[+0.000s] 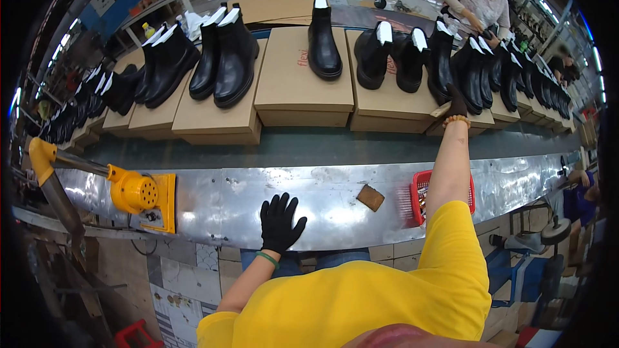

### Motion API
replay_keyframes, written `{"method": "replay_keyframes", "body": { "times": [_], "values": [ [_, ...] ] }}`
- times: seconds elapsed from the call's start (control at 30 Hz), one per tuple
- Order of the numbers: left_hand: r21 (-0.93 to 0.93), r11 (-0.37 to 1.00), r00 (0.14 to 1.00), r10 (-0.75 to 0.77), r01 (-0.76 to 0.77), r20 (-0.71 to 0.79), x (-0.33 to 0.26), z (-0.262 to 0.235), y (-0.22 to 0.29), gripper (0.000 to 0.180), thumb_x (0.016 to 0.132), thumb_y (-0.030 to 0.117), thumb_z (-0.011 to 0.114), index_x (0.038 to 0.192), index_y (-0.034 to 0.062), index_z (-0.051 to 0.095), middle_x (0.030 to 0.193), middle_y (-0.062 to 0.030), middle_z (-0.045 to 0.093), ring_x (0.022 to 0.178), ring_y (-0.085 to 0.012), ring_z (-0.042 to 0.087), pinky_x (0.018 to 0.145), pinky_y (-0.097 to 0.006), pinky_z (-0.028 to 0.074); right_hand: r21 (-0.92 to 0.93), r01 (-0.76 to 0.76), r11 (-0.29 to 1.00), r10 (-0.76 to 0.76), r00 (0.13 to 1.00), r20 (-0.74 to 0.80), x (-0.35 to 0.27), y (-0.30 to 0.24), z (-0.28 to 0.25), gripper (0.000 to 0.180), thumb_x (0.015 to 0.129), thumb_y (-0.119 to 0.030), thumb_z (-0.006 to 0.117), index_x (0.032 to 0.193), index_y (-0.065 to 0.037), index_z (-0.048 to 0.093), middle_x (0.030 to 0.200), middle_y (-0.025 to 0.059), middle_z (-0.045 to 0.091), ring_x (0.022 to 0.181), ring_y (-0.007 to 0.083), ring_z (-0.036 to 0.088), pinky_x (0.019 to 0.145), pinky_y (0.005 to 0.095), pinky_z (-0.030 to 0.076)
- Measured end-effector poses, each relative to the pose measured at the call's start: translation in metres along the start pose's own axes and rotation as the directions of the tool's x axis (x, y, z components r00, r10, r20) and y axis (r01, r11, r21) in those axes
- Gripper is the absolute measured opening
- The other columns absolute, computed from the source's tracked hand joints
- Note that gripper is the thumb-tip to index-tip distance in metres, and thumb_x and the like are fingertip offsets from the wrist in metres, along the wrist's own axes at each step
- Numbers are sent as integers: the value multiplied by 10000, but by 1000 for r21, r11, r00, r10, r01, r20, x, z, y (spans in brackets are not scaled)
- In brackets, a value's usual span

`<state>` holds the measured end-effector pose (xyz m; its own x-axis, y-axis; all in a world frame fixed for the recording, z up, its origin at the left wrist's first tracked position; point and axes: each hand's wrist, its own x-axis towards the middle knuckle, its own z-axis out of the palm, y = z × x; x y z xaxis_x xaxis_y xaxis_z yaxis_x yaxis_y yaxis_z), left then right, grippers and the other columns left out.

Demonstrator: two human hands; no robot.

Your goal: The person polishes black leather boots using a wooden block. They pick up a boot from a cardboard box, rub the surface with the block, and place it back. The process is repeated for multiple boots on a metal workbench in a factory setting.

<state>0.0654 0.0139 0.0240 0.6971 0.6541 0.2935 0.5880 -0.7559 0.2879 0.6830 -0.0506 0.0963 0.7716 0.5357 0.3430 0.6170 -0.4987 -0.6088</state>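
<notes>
My left hand (281,225), in a black glove, rests with fingers spread over the metal bench top (322,200) and holds nothing. My right arm stretches far forward to the right. My gloved right hand (456,102) is at the foot of a black ankle boot (441,61) on a cardboard box; its fingers blend into the dark boots, so their grip is hidden. A single black boot (324,42) stands on the box (303,93) straight ahead, and a smaller-looking pair (372,58) stands to its right. White paper sticks out of the boot tops.
A red plastic basket (417,209) with small items sits under my right arm, near a brown square pad (370,198). A yellow lamp-like device (135,192) is mounted at the left. Boxes with boots line the green conveyor belt (309,147). Another person (480,0) stands across it.
</notes>
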Motion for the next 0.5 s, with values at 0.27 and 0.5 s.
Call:
{"method": "replay_keyframes", "body": {
  "times": [0.27, 0.5],
  "values": [
    [-20, 1000, 1000, -7, 6, -18, -3, 1, -4, 536, 778, 398, 638, 1232, 128, 546, 1310, -140, 492, 1240, -346, 413, 1050, -523, 236, 926, -332, 178, 514, 834, 200, -60, -103, -8, 566, 791, -464, 606, 1201, -75, 574, 1211, 97, 592, 1055, 274, 566, 899, 362, 437],
    [-49, 999, 1000, -7, 7, -10, -1, 0, -5, 533, 781, 405, 631, 1230, 131, 551, 1318, -141, 491, 1235, -349, 426, 1050, -529, 240, 984, -68, -164, 378, 917, 126, -84, -113, 3, 395, 821, -307, 650, 1149, -98, 576, 1061, 101, 644, 856, 219, 623, 670, 291, 507]
  ]
}}
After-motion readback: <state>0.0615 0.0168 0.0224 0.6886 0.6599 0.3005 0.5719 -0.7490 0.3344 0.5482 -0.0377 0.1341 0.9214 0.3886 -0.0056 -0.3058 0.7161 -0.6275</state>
